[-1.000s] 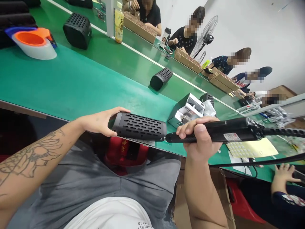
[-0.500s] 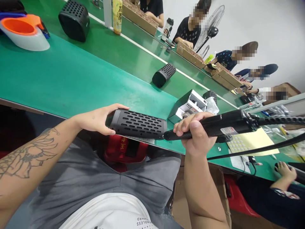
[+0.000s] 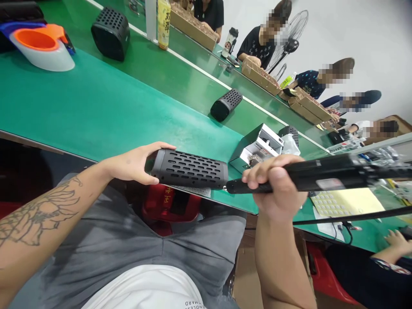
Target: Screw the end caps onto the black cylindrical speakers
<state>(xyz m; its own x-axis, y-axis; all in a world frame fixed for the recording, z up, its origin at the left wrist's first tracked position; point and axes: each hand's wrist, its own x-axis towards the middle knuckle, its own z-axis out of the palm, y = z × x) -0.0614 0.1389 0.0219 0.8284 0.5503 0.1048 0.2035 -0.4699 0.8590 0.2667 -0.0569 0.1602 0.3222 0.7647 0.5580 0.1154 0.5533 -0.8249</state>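
A black speaker housing (image 3: 193, 168) with rows of slots lies on its side at the table's near edge. Its left end is held by my left hand (image 3: 137, 165), thumb below and fingers above. My right hand (image 3: 278, 182) is wrapped around a black electric screwdriver (image 3: 318, 174), which lies nearly level and points left. The screwdriver's silver bit (image 3: 224, 188) is at the housing's lower right corner; whether it touches a screw cannot be made out. Part of a grey pad (image 3: 196, 191) shows under the housing.
Behind my right hand stands a metal screw feeder box (image 3: 255, 148). More black speakers (image 3: 226, 104) sit on the green bench (image 3: 106, 111). An orange-and-white tape dispenser-like object (image 3: 45, 49) is at far left. A yellow sticker sheet (image 3: 337, 201) and a co-worker's hand (image 3: 397, 242) are right.
The screwdriver and my right hand have shifted right, and the tool is blurred by motion. My left hand stays on the housing. The whole view has moved slightly.
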